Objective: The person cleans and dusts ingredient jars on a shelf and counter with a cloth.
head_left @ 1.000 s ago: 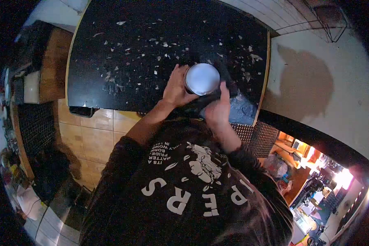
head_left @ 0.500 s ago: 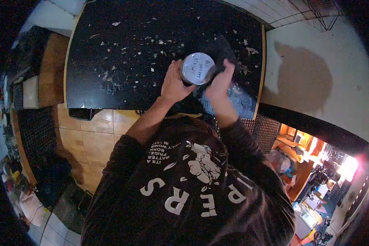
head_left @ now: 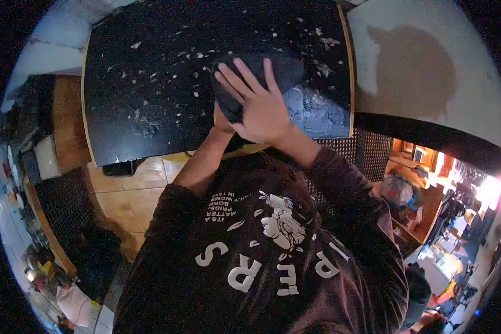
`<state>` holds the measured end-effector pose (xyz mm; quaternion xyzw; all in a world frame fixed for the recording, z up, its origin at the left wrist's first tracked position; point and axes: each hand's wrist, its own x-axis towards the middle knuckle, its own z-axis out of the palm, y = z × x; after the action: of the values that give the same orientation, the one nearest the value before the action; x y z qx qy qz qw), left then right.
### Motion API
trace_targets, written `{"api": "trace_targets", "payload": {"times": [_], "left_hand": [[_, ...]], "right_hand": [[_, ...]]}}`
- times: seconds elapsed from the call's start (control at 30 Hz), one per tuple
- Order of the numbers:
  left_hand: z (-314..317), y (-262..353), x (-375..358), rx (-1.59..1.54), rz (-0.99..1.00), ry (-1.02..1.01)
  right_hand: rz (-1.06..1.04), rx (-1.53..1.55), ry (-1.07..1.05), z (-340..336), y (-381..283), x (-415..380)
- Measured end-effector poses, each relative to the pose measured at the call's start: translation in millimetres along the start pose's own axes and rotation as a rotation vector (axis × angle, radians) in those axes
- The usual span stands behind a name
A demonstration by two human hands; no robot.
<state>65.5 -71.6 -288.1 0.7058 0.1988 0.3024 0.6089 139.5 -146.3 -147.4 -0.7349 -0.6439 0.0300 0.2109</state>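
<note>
My right hand (head_left: 260, 106) lies flat with fingers spread on a black cloth (head_left: 295, 72), which is draped over the top of the jar. The cloth and this hand hide the jar and its white handwritten lid, seen half a second ago. Below the cloth's left edge, my left hand (head_left: 222, 121) is still at the jar's side, curled round it; its fingers are mostly covered. All this is just above the near edge of a black tabletop (head_left: 167, 122) littered with pale flakes and scraps.
A wet-looking, bluish smeared patch (head_left: 317, 114) shines on the table's right part. Beyond the table's right edge is a pale surface (head_left: 423, 83) bearing a shadow. At lower right, part of another person (head_left: 420, 295) shows near a brightly lit, cluttered area.
My right hand has moved from the jar's right side onto its top, bringing the cloth over the lid. The fingers have spread out. The camera view has shifted slightly.
</note>
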Motion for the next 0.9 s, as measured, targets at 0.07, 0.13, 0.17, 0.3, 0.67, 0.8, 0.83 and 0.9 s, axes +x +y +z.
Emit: {"api": "trace_targets", "payload": {"times": [0.07, 0.13, 0.17, 0.3, 0.67, 0.8, 0.83, 0.9], "left_hand": [[1, 11, 7, 0.171, -0.017, -0.030], [0, 18, 11, 0.347, -0.037, -0.049], [-1, 21, 11, 0.436, -0.052, -0.053], [-4, 6, -4, 0.517, 0.033, 0.081], [-8, -12, 0, 0.642, 0.005, 0.065], [-2, 35, 6, 0.620, -0.030, 0.038], [-1, 34, 5, 0.620, -0.029, 0.029], [-2, 31, 5, 0.599, -0.048, 0.003]], "right_hand": [[-0.032, -0.089, -0.016, 3, 0, 13], [0.024, -0.092, 0.026, 7, 5, 18], [0.073, -0.087, 0.062, 10, 8, 20], [0.817, 0.305, 0.032, -4, 27, 39], [0.716, 0.873, 0.579, 115, 59, -75], [0.880, 1.080, 0.694, 74, 50, -75], [1.332, 1.413, 0.777, 60, 48, -69], [1.221, 1.312, 0.782, 36, 48, -55]]}}
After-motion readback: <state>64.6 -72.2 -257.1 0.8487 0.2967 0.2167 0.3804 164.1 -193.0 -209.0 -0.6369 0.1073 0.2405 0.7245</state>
